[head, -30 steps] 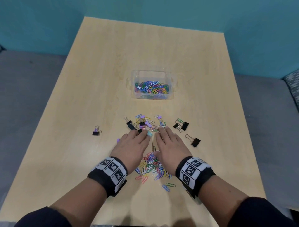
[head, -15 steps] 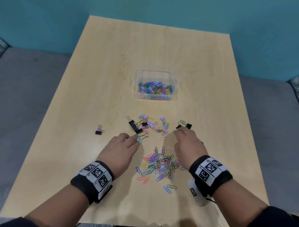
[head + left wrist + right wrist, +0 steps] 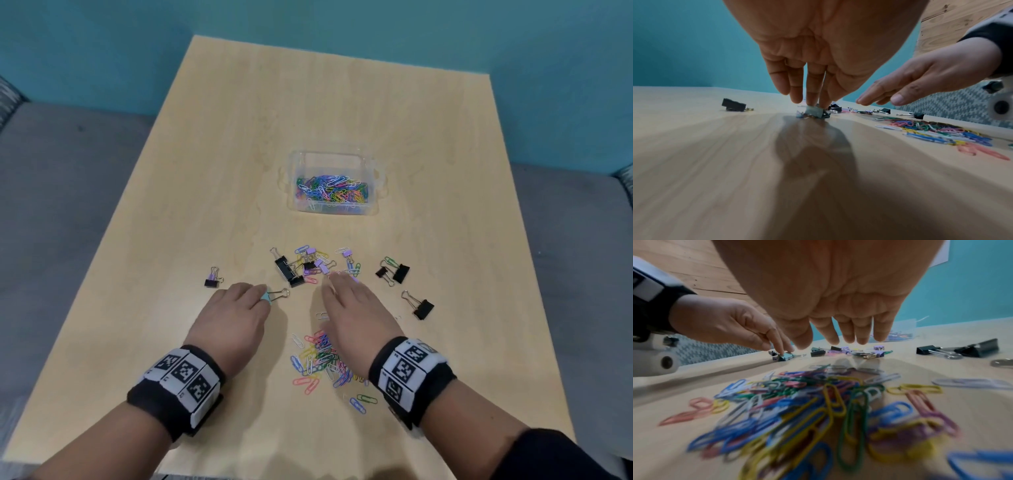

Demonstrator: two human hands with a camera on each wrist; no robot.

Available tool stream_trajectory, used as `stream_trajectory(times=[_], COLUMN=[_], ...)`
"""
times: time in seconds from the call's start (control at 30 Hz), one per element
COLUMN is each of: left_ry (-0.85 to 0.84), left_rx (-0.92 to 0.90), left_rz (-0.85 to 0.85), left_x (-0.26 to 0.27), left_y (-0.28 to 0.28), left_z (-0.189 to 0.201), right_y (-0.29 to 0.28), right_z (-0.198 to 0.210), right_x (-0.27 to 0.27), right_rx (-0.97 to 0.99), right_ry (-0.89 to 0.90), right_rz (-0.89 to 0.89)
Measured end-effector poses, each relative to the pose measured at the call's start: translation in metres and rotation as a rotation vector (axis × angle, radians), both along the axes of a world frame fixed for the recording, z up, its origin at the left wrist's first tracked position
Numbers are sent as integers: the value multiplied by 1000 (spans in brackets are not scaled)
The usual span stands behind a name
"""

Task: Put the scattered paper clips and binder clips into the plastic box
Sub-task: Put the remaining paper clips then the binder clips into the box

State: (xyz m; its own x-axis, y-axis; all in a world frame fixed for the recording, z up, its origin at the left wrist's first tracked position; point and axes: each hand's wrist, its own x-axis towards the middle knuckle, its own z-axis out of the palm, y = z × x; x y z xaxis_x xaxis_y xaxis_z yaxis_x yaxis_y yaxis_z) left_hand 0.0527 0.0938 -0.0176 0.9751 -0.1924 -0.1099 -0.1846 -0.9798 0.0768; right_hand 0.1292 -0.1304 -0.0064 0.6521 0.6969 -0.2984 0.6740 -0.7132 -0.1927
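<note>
Head view: left hand [image 3: 236, 315] pinches a small teal binder clip [image 3: 266, 296] on the table [image 3: 171, 240], wire handles sticking out. Right hand [image 3: 356, 315] hovers flat, fingers straight, over coloured paper clips [image 3: 322, 363]. Clear plastic box [image 3: 334, 209], well beyond, holds more.

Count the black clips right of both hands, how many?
3. A small black binder clip and a larger black binder clip lie together; a lone black binder clip lies nearer the person. None looks hidden there.
</note>
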Motion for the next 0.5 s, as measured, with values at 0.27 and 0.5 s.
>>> stream_trajectory(times=[0.27, 0.5], left_ry=[47, 29], left_rx=[43, 87], left_rz=[50, 31], left_x=[28, 25], left_y=[-30, -14], left_z=[6, 2], right_y=[32, 29], right_z=[-10, -15], right_x=[-3, -10], right_rx=[-130, -148], right_ry=[-26, -6], right_rz=[-54, -89])
